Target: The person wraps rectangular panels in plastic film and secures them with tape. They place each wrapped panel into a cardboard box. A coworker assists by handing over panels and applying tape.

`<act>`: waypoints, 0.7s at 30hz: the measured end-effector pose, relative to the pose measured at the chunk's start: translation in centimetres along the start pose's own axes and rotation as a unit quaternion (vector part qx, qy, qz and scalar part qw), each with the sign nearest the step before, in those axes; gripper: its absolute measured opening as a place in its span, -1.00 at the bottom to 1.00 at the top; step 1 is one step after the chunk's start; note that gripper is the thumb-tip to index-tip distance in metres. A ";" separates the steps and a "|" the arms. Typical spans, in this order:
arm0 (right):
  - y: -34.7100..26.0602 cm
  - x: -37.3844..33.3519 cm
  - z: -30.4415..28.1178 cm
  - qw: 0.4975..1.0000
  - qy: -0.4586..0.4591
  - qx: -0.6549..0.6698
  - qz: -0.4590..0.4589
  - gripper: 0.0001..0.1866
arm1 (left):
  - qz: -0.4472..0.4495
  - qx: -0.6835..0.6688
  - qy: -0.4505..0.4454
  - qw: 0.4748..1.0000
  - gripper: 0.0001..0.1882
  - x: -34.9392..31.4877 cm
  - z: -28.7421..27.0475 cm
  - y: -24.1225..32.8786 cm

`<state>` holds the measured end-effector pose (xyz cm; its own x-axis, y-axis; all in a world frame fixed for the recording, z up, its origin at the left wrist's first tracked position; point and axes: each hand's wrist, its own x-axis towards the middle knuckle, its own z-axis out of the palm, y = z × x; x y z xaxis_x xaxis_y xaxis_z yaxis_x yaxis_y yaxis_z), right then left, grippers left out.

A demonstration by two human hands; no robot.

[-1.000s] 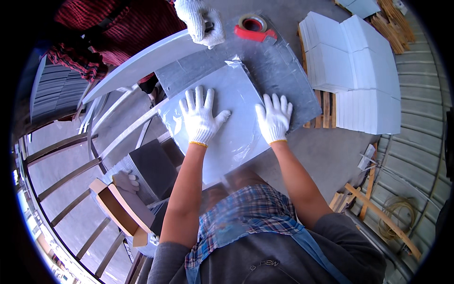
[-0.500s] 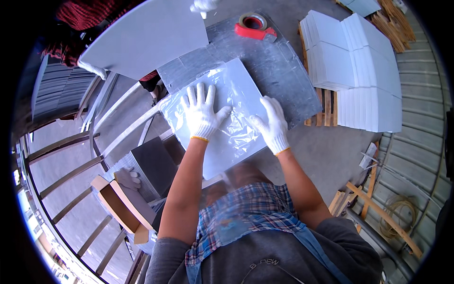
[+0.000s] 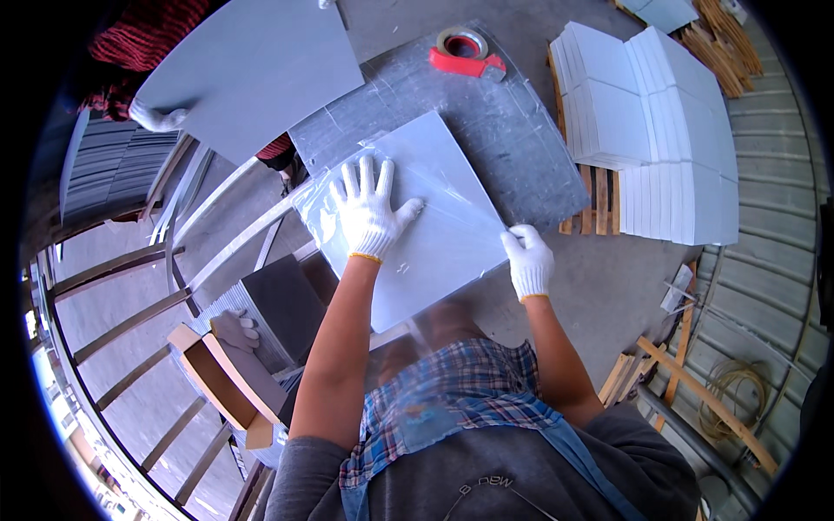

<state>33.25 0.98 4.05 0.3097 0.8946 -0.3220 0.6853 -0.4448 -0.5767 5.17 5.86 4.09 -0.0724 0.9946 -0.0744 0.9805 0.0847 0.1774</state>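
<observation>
A pale grey flat panel [image 3: 434, 165] lies on the scuffed grey tabletop [image 3: 530, 148], partly covered by clear plastic film [image 3: 317, 213] that bunches along its left side. Gloved in white knit, my left hand [image 3: 368, 208] presses flat on the film with its fingers spread. My right hand [image 3: 528, 260], in a matching glove, is closed at the panel's right corner. Its fingers pinch the edge of the film, which runs taut across the panel from my left hand. The fingertips' exact hold is partly hidden.
A red tape dispenser [image 3: 467, 61] sits at the table's far side. Someone in red-and-black sleeves holds a large grey sheet [image 3: 261, 78] at far left. White stacked boards [image 3: 669, 139] stand on a pallet at right; an open cardboard box [image 3: 221, 382] is at lower left.
My right hand has closed and moved right and slightly down, drawing the crumpled film smooth and taut. My left hand stays put. The other person's large sheet has shifted left.
</observation>
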 end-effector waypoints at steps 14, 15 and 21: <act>-11.6 -5.7 8.7 0.894 0.012 0.184 -0.408 -0.75 | -0.002 0.049 -0.046 0.998 -0.04 0.4 -0.3 0.4; -11.0 -3.5 9.5 0.870 -0.011 0.185 -0.456 -0.76 | -0.002 0.045 -0.016 0.999 -0.08 0.3 1.0 -0.3; -10.6 5.1 8.9 0.850 0.021 -0.017 -0.527 -0.65 | 0.011 0.007 0.021 1.000 -0.13 0.0 1.4 -0.5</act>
<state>21.66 9.94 1.83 -0.4649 0.7966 0.3864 0.6147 0.6045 -0.5066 4.89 5.72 2.64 -0.0573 0.9979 -0.0286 0.9845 0.0612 0.1643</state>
